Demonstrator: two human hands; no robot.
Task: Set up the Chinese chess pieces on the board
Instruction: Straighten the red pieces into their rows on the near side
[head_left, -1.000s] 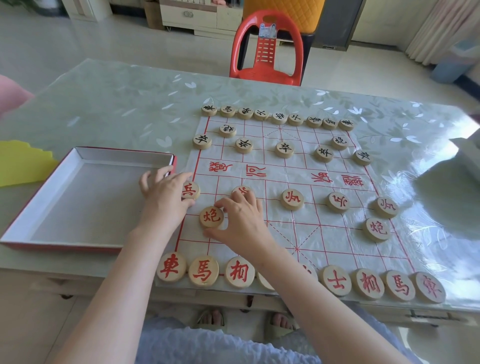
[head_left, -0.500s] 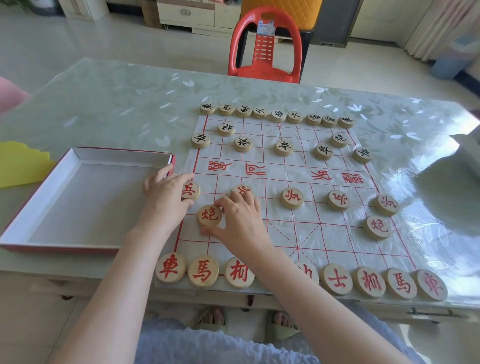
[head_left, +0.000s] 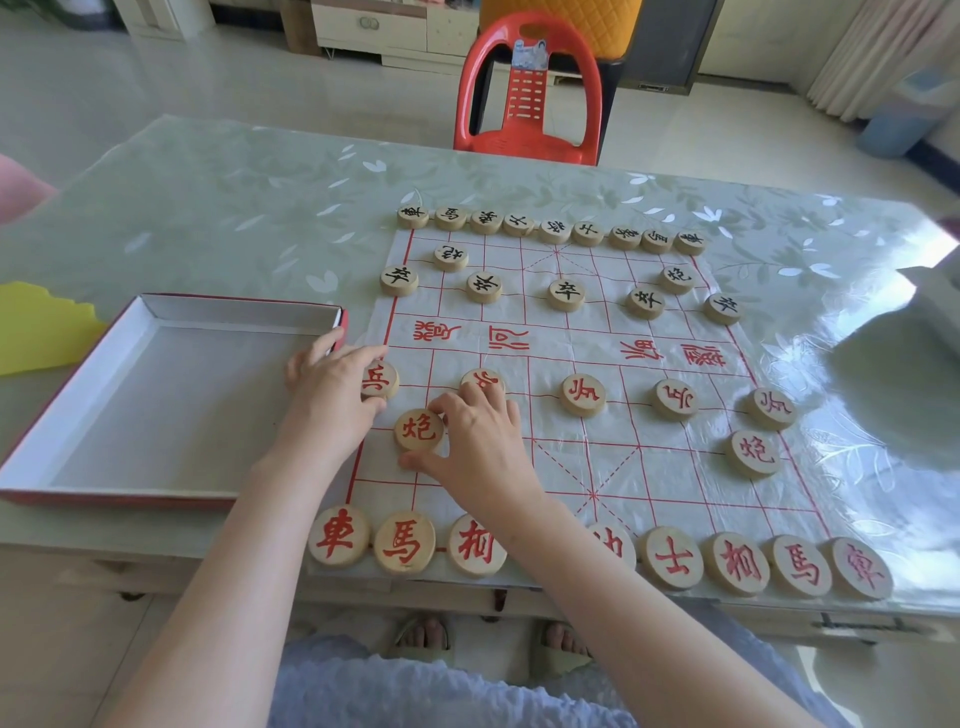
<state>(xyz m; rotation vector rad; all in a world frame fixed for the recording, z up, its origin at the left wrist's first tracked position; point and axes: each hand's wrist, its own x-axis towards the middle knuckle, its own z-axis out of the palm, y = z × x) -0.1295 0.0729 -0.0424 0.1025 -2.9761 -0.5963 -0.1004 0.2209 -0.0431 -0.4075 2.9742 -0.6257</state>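
Note:
A white sheet board (head_left: 613, 467) with red lines lies on the table. Black-lettered wooden discs (head_left: 555, 231) fill the far rows; red-lettered discs line the near edge (head_left: 672, 561). My right hand (head_left: 480, 447) pinches the left red cannon disc (head_left: 418, 428) between thumb and fingers, and partly covers a red soldier disc (head_left: 483, 382). My left hand (head_left: 330, 400) has its fingers curled on the leftmost red soldier disc (head_left: 379, 379) at the board's left edge. My right forearm hides part of the near row.
An empty white-lined red box lid (head_left: 171, 312) sits left of the board. A yellow foam piece (head_left: 36, 327) lies at the far left. A red plastic chair (head_left: 527, 88) stands beyond the table. The table's near edge runs just below the red row.
Both hands stay on the same discs. The left red cannon disc has shifted very slightly; otherwise only the camera moved a little.

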